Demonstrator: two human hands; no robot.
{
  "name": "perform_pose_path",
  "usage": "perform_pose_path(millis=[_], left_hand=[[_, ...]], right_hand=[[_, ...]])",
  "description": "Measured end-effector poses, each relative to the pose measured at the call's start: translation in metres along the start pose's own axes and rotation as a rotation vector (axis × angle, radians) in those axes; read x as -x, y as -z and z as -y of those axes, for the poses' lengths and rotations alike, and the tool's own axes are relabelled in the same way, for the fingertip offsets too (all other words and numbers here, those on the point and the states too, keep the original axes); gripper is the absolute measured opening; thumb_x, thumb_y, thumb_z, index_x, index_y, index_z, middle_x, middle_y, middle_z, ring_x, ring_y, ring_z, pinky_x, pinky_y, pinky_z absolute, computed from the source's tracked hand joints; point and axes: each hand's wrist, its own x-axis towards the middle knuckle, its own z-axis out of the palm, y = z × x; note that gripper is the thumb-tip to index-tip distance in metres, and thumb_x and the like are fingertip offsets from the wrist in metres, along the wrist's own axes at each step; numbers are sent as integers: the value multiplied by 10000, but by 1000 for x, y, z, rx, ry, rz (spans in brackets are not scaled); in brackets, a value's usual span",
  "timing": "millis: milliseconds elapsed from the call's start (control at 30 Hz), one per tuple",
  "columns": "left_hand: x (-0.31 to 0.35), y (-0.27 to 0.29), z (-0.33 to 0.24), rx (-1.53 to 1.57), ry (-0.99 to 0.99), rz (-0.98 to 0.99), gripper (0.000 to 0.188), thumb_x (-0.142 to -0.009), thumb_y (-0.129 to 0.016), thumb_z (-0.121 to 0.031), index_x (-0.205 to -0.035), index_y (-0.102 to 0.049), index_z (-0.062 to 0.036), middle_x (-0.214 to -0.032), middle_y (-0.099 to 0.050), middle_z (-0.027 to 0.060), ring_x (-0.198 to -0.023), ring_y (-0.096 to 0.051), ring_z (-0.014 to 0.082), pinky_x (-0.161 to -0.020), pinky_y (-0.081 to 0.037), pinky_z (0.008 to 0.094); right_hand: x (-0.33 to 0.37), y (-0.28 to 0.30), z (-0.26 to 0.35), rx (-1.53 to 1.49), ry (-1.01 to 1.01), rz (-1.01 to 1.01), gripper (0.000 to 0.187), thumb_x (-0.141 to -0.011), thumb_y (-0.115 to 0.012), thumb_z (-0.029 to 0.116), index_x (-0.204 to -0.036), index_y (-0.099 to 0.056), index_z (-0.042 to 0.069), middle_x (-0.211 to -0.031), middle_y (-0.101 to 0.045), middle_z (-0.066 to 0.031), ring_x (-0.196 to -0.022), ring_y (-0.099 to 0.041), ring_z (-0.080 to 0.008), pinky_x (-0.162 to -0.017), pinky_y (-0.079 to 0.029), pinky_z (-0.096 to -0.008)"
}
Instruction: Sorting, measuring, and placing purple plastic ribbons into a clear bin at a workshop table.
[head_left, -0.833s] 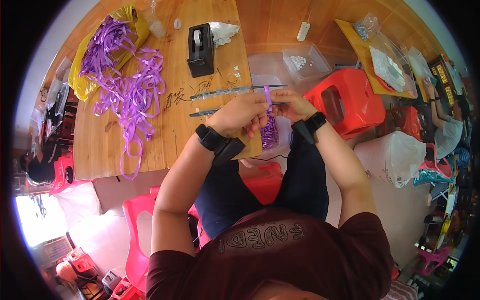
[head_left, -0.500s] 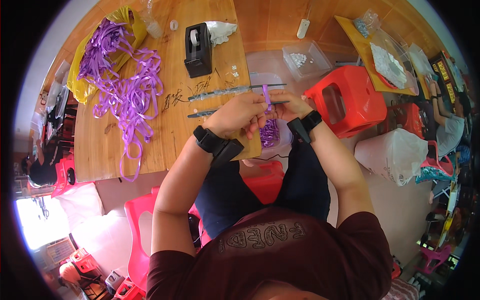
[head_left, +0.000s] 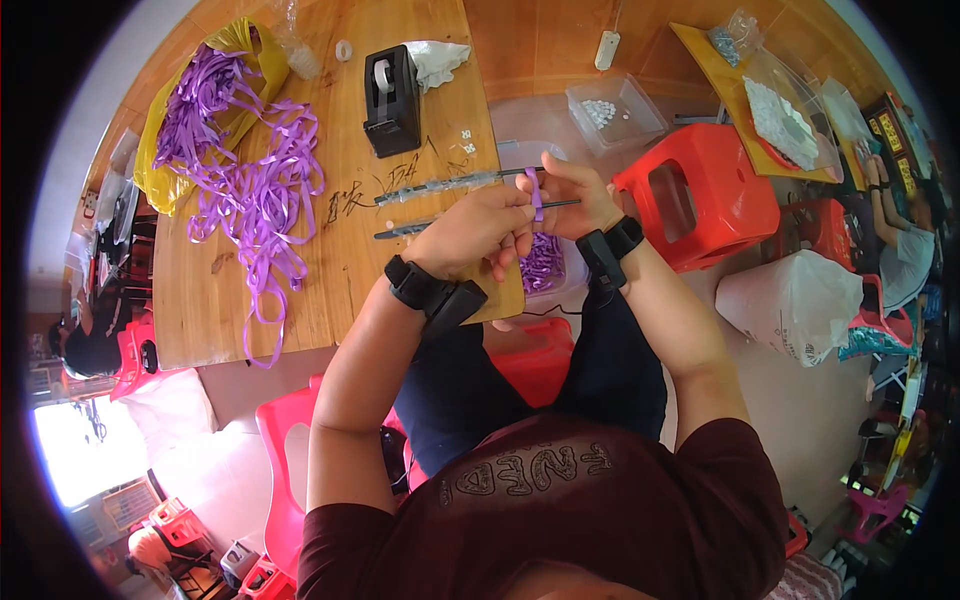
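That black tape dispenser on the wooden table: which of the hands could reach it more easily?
Probably the left hand. The black tape dispenser stands on the wooden table up and to the left of both hands, nearer the left. The right hand, also pinching the purple ribbon strip, would have to cross over.

Glossy purple plastic ribbon (head_left: 535, 190), matt scuffed wooden table (head_left: 330, 270), shiny red plastic stool (head_left: 700, 205).

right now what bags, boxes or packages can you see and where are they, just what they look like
yellow plastic bag: far left of the wooden table, crumpled, purple ribbons spilling out.
clear plastic box: floor beyond the red stool, rectangular, small white pieces inside.
white plastic bag: floor at right, bulging.
clear bags: yellow tray at far right, white contents.
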Motion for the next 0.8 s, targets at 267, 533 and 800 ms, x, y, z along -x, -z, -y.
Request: perform_pose_path(millis=[267,533,800], left_hand=[[4,0,0,29,10,-20,205,-1024,-465,-214,-1052,-543,-27,-728,-579,33,-486,-528,84,-430,-452,219],[-2,-3,-4,24,14,4,193,-1023,-466,-210,-1055,-547,-38,-728,-582,35,-478,-522,93,-430,-450,229],[-2,2,8,-20,-40,-62,239,-1024,-485,-243,-1069,-583,-29,-736,-617,49,-478,-550,111,-444,-466,242]], right_hand=[[8,-14,1,337,-15,-293,301,-993,-586,351,-1075,-645,68,-939,-637,-5,-857,-635,-164,-831,-517,-340],[1,40,-32,-68,57,-42,347,-1027,-510,333,-1193,-642,57,-1130,-698,-96,-969,-683,-233,-836,-534,-361],[-18,38,-39,-75,117,126,381,-1024,-482,365,-1135,-650,41,-1087,-698,-162,-942,-691,-319,-816,-551,-474]])
